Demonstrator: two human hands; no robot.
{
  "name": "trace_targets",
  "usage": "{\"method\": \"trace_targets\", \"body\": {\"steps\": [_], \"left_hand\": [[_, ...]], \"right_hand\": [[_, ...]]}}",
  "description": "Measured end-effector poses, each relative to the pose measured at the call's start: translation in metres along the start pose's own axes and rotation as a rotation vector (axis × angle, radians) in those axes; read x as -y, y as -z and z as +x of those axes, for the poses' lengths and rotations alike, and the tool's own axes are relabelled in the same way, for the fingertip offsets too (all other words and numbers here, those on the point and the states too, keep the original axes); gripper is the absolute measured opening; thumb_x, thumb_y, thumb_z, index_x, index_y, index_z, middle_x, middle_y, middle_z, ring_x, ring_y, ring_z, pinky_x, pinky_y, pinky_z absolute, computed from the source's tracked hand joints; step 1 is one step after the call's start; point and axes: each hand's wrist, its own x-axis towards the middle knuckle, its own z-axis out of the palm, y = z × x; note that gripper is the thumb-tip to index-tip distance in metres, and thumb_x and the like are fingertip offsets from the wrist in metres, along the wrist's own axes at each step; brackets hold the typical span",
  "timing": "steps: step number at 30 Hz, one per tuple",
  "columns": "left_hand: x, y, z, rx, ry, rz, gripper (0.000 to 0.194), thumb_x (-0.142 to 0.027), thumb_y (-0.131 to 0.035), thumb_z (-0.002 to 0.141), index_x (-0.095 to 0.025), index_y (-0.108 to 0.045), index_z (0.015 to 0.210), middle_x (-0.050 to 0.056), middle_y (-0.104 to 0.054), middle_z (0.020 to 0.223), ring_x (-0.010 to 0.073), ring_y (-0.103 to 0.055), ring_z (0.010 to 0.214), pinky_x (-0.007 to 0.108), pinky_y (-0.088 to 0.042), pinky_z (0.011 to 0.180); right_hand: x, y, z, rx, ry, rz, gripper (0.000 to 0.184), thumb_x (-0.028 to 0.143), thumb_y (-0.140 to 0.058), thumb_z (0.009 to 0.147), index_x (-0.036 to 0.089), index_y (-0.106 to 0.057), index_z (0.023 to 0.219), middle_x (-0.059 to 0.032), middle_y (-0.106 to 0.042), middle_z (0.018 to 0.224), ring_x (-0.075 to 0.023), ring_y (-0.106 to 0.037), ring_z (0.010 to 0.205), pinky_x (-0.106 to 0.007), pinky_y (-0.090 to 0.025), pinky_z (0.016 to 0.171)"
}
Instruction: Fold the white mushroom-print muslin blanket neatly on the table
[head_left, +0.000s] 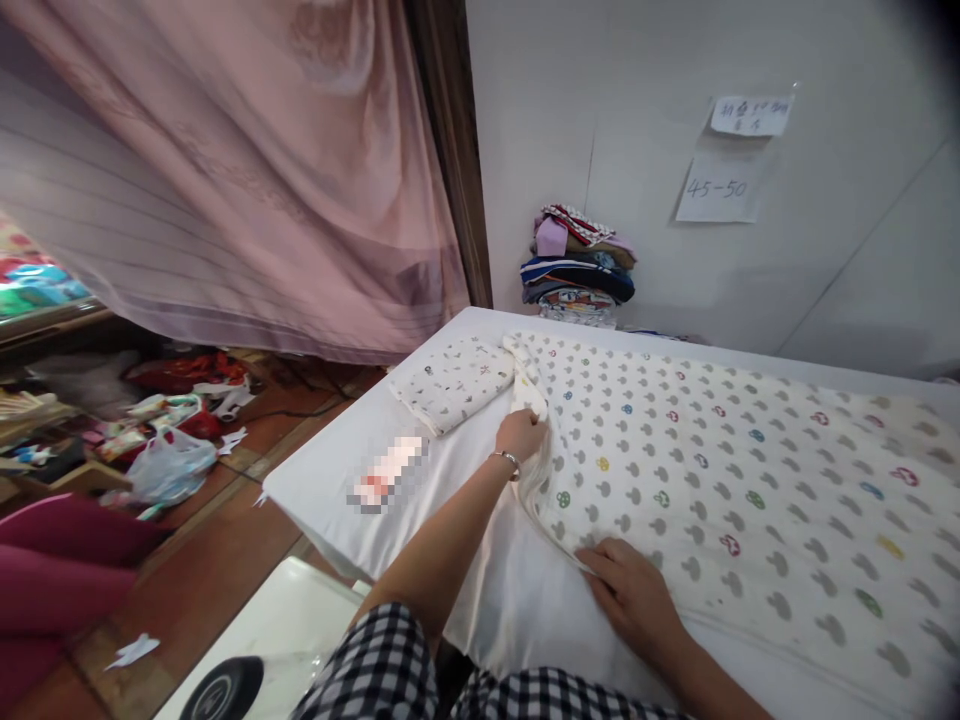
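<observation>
A white cloth printed with grey and coloured mushrooms (712, 450) lies spread over the right side of the white-covered table. Its left edge is gripped by my left hand (523, 436), fingers closed, with a narrow strip of the edge turned up there. Nearer to me, my right hand (626, 585) pinches the same cloth at its near left corner, thumb and fingers together. A folded white cloth with small dark prints (457, 380) lies to the left, just beyond my left hand. A blurred-out patch (386, 475) covers something on the table in front of it.
Folded clothes (577, 265) are stacked by the wall behind the table (330, 520). A pink curtain (322, 180) hangs at the left. Bags and scraps (172, 460) clutter the floor. A pale surface with a black round object (223, 688) stands at lower left.
</observation>
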Motion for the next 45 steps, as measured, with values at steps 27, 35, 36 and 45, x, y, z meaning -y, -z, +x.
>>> {"method": "trace_targets", "body": {"steps": [27, 35, 36, 45], "left_hand": [[-0.016, -0.027, 0.003, 0.020, 0.093, -0.033, 0.033, -0.049, -0.058, 0.072, -0.018, -0.052, 0.080, 0.011, -0.065, 0.095, 0.0249, -0.060, 0.092, 0.031, -0.044, 0.072], [-0.006, -0.013, 0.009, 0.086, 0.203, -0.252, 0.014, -0.027, -0.056, 0.072, -0.018, -0.054, 0.062, 0.002, -0.060, 0.053, 0.0166, -0.061, 0.056, 0.025, -0.046, 0.056], [-0.003, -0.006, 0.010, 0.050, 0.215, -0.292, 0.013, -0.025, -0.055, 0.071, -0.017, -0.054, 0.061, 0.001, -0.058, 0.051, 0.0152, -0.060, 0.054, 0.024, -0.046, 0.054], [0.096, 0.055, -0.036, -0.517, 0.360, -0.584, 0.016, -0.028, -0.039, 0.074, -0.020, -0.040, 0.062, -0.005, -0.043, 0.050, 0.0102, -0.047, 0.052, 0.019, -0.041, 0.047]], "right_hand": [[-0.001, 0.004, 0.001, -0.018, -0.008, 0.096, 0.022, 0.024, -0.042, 0.087, 0.025, -0.062, 0.098, -0.0036, -0.055, 0.082, -0.0176, -0.052, 0.078, -0.030, -0.041, 0.067], [-0.002, 0.002, 0.000, -0.016, 0.025, 0.088, 0.023, 0.025, -0.040, 0.088, 0.025, -0.061, 0.099, -0.0035, -0.055, 0.082, -0.0174, -0.053, 0.078, -0.029, -0.043, 0.067], [-0.003, 0.001, -0.001, -0.013, 0.026, 0.080, 0.023, 0.025, -0.040, 0.089, 0.025, -0.061, 0.098, -0.0035, -0.056, 0.082, -0.0174, -0.054, 0.078, -0.030, -0.043, 0.067], [0.001, -0.004, 0.001, -0.091, 0.169, -0.109, 0.027, 0.022, -0.035, 0.092, 0.022, -0.059, 0.104, -0.0049, -0.055, 0.081, -0.0160, -0.051, 0.073, -0.028, -0.042, 0.064]]}}
